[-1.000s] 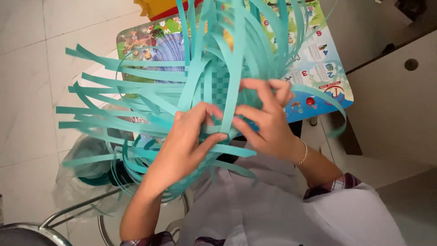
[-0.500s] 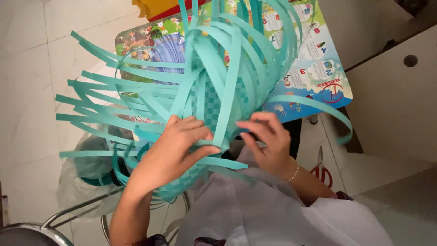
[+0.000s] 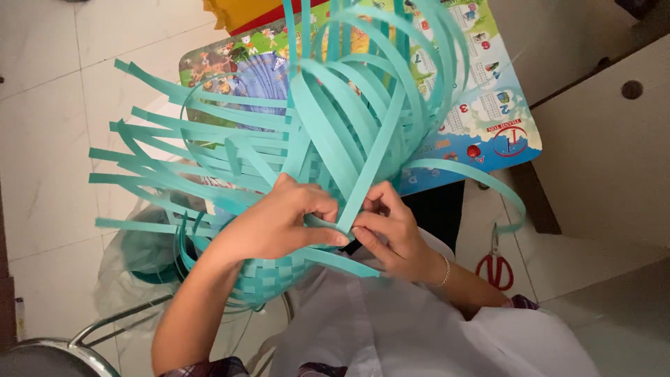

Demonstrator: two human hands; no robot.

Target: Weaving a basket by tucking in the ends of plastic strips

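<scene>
A half-woven basket of teal plastic strips [image 3: 279, 269] rests on my lap, its woven base tilted toward me and many loose strip ends fanning out left and upward. My left hand [image 3: 279, 223] presses on the woven edge, fingers curled over it. My right hand [image 3: 387, 230] pinches one teal strip [image 3: 373, 164] that rises from between the two hands. A thin bracelet circles my right wrist.
A small table with a colourful printed top [image 3: 481, 119] stands in front of me. Red-handled scissors [image 3: 495, 262] lie on the tiled floor at the right. A clear bag holding a coil of teal strip [image 3: 139, 251] sits at the left beside a metal chair frame [image 3: 84, 338].
Both hands have slid down toward me and closer together. The basket has turned, and my right hand now pinches a single upright strip.
</scene>
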